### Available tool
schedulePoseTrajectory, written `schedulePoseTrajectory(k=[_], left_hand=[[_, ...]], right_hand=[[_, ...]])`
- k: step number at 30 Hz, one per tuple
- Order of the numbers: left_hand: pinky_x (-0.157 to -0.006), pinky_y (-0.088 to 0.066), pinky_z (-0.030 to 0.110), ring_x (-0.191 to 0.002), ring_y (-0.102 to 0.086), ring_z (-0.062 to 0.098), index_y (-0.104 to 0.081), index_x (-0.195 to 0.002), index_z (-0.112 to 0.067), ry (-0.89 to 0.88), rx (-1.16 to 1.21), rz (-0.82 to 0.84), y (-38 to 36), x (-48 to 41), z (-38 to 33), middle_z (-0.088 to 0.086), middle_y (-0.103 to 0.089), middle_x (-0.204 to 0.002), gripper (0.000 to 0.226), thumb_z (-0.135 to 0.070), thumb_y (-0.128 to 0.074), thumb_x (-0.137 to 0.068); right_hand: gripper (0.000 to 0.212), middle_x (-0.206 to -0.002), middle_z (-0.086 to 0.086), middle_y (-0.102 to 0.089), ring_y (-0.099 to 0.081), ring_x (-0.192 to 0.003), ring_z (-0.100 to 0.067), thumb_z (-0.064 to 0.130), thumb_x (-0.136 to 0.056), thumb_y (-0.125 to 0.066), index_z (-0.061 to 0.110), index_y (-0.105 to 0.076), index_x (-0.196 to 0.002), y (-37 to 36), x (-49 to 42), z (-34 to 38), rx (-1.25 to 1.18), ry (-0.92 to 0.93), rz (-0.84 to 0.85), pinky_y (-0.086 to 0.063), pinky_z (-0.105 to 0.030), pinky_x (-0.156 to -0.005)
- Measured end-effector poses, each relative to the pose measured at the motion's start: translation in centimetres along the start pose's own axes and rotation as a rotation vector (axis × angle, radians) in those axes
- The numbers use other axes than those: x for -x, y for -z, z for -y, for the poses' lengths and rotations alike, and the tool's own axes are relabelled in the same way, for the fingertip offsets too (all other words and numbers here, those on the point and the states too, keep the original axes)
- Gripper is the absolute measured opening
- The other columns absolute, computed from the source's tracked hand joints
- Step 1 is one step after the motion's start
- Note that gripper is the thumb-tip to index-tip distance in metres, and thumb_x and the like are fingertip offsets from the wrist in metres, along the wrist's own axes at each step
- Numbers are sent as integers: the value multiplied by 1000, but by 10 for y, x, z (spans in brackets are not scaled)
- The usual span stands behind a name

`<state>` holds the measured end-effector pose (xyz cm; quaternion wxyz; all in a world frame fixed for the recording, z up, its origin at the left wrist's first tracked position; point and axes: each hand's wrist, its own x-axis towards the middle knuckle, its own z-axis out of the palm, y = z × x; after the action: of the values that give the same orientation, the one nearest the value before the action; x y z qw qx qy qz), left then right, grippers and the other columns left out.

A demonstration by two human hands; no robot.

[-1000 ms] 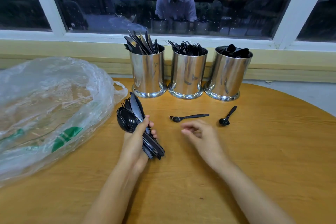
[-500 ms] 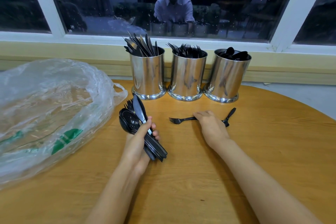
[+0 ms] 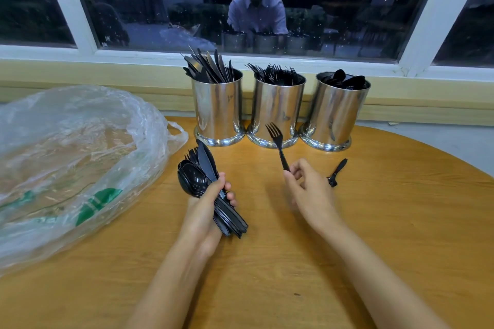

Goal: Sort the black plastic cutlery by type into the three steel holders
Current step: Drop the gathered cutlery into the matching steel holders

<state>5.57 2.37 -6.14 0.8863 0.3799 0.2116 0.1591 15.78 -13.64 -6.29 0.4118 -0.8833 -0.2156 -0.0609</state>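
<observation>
Three steel holders stand in a row at the table's far edge: the left holder has knives, the middle holder forks, the right holder spoons. My left hand grips a mixed bundle of black cutlery, with spoons, a knife and forks fanned out at its top. My right hand pinches a single black fork by its handle end, tines up, lifted in front of the middle holder. A small black spoon lies on the table just right of that hand.
A large crumpled clear plastic bag with green print covers the table's left side. The round wooden table ends at a curved edge on the right. A window sill and dark window run behind the holders.
My right hand reached forward to the fork lying on the table, took it by the handle and lifted it upright. The left hand kept its bundle nearly still.
</observation>
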Motion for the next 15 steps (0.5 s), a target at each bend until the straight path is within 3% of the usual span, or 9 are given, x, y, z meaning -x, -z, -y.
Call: schedulePoseTrajectory(k=[2,5,8,11,15], left_hand=[[-58,-50,23,-60,-53,10,-63,-100,-15,6,-5,-10,-1,0,1,-2,-59,-71,9,-18,-65,-91],[-56,-50,22,-62,-53,11,-63,-96,-13,22,-16,-32,-1,0,3,-1,-59,-71,8,-19,-66,-91],[-60,-51,24,-65,-54,13,-62,-94,-12,38,-39,-51,-1,0,4,0,-60,-72,13,-23,-67,-91],[-69,-51,29,-69,-56,14,-64,-95,-11,14,-68,-56,-2,1,5,0,-62,-74,22,-31,-68,-86],[-76,-51,31,-73,-57,14,-62,-99,-9,-5,-103,-24,-3,1,6,2,-61,-77,35,-37,-67,-78]], right_hand=[[14,-78,3,-61,-57,-65,-16,29,-97,-53,23,-54,-85,-3,10,8,-230,-106,69,-48,-35,-56],[13,-80,4,-59,-48,-60,-7,19,-100,-49,19,-62,-98,-8,24,19,-567,-314,231,-38,-20,-53],[19,-79,-3,-65,-57,-64,-10,10,-100,-50,12,-65,-110,-12,31,30,-834,-391,249,-47,-21,-59],[16,-75,-6,-68,-64,-62,-9,4,-95,-56,11,-68,-103,-15,35,41,-858,-322,131,-53,-18,-60],[14,-77,1,-69,-64,-64,-8,5,-88,-66,16,-73,-92,-27,38,43,-685,-177,68,-52,-19,-62]])
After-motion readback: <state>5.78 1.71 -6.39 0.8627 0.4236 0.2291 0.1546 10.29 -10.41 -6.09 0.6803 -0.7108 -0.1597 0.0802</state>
